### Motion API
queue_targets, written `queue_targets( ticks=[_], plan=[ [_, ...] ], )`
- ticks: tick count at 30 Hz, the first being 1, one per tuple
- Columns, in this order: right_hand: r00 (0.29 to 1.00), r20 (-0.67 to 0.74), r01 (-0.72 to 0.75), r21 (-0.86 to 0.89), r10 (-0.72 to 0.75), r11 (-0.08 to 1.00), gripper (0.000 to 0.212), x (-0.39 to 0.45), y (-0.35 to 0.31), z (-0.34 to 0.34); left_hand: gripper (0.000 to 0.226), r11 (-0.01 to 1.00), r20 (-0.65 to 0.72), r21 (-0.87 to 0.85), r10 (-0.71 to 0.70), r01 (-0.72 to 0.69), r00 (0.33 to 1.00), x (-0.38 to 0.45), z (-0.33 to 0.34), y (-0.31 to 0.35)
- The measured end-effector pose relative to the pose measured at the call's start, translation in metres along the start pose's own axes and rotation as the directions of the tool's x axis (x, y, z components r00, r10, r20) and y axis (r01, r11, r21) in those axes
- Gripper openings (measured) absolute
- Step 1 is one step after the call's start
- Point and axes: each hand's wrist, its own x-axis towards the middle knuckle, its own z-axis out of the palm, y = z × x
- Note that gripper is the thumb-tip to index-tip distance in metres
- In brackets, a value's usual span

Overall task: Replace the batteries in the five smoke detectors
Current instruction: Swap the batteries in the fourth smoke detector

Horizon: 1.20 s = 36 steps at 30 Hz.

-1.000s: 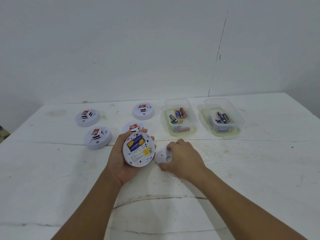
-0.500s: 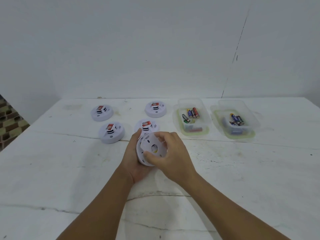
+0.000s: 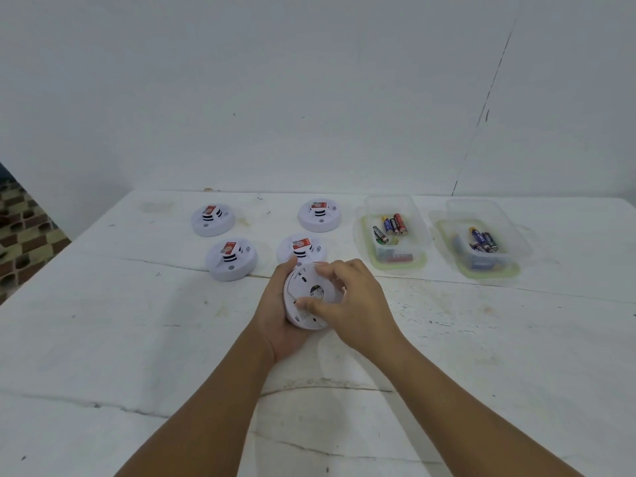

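A second ago the battery bay lay open; now the right hand (image 3: 347, 297) presses the back plate (image 3: 318, 290) onto the smoke detector (image 3: 303, 316) gripped in the left hand (image 3: 275, 315) — this unit looks nearly closed up, four others beyond the hands.

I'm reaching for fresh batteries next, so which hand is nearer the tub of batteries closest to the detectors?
Right. The right hand, on the held detector's back plate, lies just front-left of that tub. The left hand cradles the detector farther left.
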Motion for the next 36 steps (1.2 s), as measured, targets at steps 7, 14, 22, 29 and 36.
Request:
queue_targets(
  ticks=[7,14,22,29,36],
  plan=[
    [0.998,0.015,-0.049,-0.206,0.053,0.977,0.059,-0.001,-0.013,-0.006,0.049,1.0,-0.029,0.012,0.013,-0.012,1.0,0.001,-0.001,-0.001],
    [0.994,0.074,-0.075,-0.138,0.086,0.988,0.057,0.004,-0.018,-0.009,0.049,0.998,-0.038,0.054,0.028,-0.026,0.999,-0.001,0.0,-0.001],
    [0.987,0.085,-0.111,-0.269,0.138,0.957,0.057,0.007,-0.019,-0.018,0.049,0.994,-0.058,0.11,0.029,-0.022,0.998,-0.003,0.007,0.001],
    [0.995,0.086,-0.028,-0.219,0.048,0.975,0.057,0.003,-0.015,-0.015,0.048,0.996,-0.036,0.083,0.042,-0.039,0.998,-0.003,0.003,-0.002],
    [0.983,0.128,-0.099,-0.221,0.13,0.97,0.059,0.009,-0.018,-0.023,0.047,0.995,-0.084,0.093,0.049,-0.041,0.995,0.0,0.007,-0.003]
  ],
)
